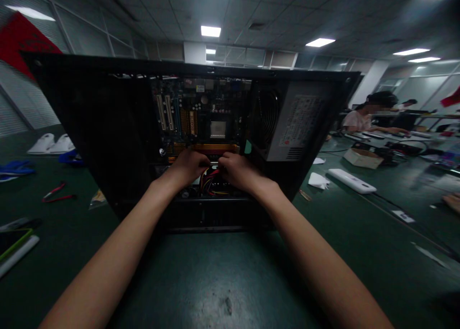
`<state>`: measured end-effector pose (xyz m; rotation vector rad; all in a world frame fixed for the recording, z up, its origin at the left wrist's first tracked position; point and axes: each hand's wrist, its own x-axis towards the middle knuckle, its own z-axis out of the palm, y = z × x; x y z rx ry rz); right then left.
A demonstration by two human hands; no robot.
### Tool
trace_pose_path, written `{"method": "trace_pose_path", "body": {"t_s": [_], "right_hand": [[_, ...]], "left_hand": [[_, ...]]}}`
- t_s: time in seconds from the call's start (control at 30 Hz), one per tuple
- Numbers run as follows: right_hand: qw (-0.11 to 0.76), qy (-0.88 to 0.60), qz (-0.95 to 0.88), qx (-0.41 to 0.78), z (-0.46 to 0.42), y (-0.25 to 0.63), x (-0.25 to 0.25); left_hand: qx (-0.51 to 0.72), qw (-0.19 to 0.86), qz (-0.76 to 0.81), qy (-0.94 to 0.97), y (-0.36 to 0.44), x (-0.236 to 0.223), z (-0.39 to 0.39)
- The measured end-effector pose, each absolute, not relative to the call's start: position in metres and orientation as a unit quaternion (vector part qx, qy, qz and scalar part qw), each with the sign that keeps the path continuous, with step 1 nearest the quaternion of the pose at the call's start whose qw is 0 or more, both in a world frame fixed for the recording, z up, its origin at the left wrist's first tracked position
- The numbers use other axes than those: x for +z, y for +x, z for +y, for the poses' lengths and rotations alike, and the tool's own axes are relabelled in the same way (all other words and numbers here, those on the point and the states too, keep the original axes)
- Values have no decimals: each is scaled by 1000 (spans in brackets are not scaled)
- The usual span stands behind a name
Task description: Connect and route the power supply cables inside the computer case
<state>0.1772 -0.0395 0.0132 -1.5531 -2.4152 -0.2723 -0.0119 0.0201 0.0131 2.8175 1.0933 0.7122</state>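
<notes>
An open black computer case (108, 128) lies on the dark green table, its motherboard (201, 116) and grey power supply (298, 123) exposed. Both my hands reach inside its lower part. My left hand (189, 166) and my right hand (237, 170) are side by side, fingers curled and pinched together at a small part by the orange memory slots (212, 148). What they pinch is hidden by the fingers. Red cables (210, 180) run just under the hands.
Red-handled pliers (55, 192) and blue items (16, 168) lie left. A white long device (352, 180), white paper (318, 180) and a cardboard box (362, 157) lie right. Another person (366, 116) sits at the far right. A phone-like item (14, 243) lies near left.
</notes>
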Motion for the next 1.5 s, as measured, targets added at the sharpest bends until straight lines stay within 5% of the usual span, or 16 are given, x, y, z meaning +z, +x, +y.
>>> {"method": "trace_pose_path", "body": {"t_s": [1.0, 1.5], "right_hand": [[140, -540, -825, -93, -31, 171, 4], [135, -532, -828, -117, -27, 170, 6]], "left_hand": [[256, -74, 302, 915, -17, -2, 46], [212, -24, 351, 912, -16, 6, 31]]}}
